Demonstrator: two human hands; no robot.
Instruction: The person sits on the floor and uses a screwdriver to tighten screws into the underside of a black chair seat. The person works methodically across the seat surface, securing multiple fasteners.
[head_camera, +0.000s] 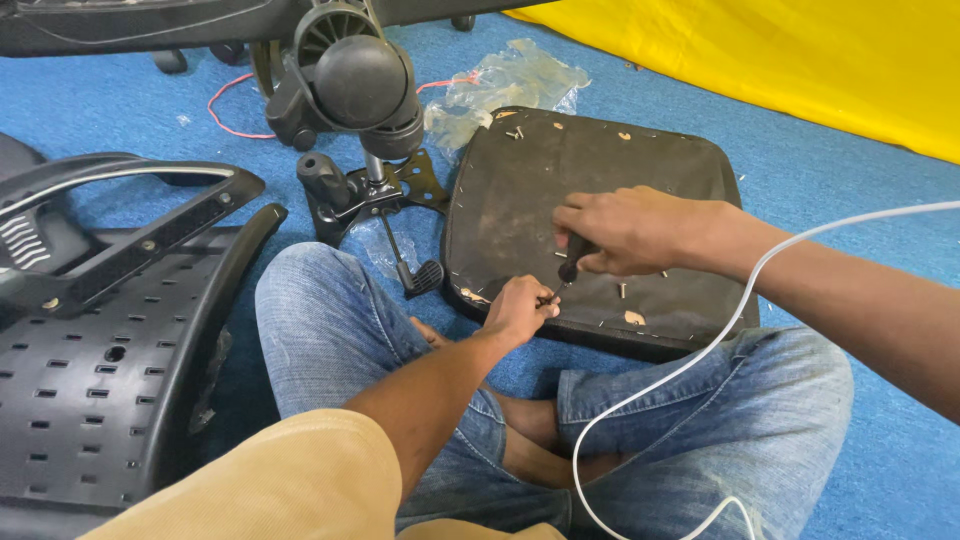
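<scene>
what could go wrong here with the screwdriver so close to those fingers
The screwdriver in the right hand points at the left hand pinching by its tip; a slip may jab those fingers. Loose screws on the seat pad might roll off. The white cable crossing the lap may snag the forearm.

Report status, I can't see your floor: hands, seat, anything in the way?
Right hand grips screwdriver. Left hand pinches screw at its tip. Seat base upside down. White cable crosses lap.
</scene>
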